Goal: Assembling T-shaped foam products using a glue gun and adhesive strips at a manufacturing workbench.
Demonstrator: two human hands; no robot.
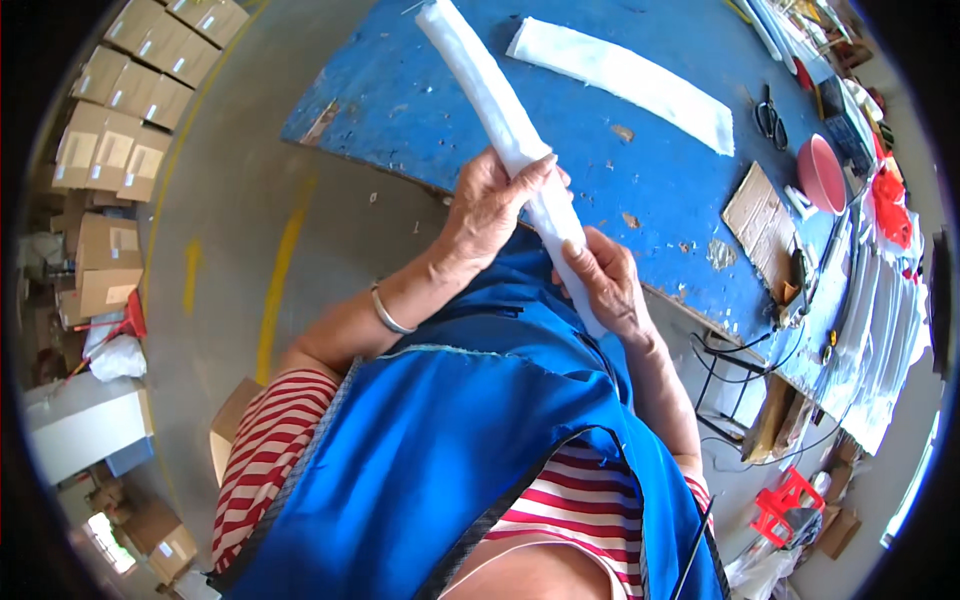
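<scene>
A long white rolled fabric tube (490, 85) runs from the far side of the blue table (420, 110) down toward my body. My left hand (490, 205) is wrapped around its middle, thumb pressed along the roll. My right hand (605, 280) grips the lower end of the same tube, just above my blue apron. The tube's bottom tip is hidden behind my right hand. A second flat white fabric strip (620, 75) lies on the table to the right of the tube.
Black scissors (768, 118), a pink bowl (820, 172) and a cardboard piece (760, 215) sit at the table's right side. Stacked cardboard boxes (125, 110) line the floor at left. A red stool (785, 500) stands low right.
</scene>
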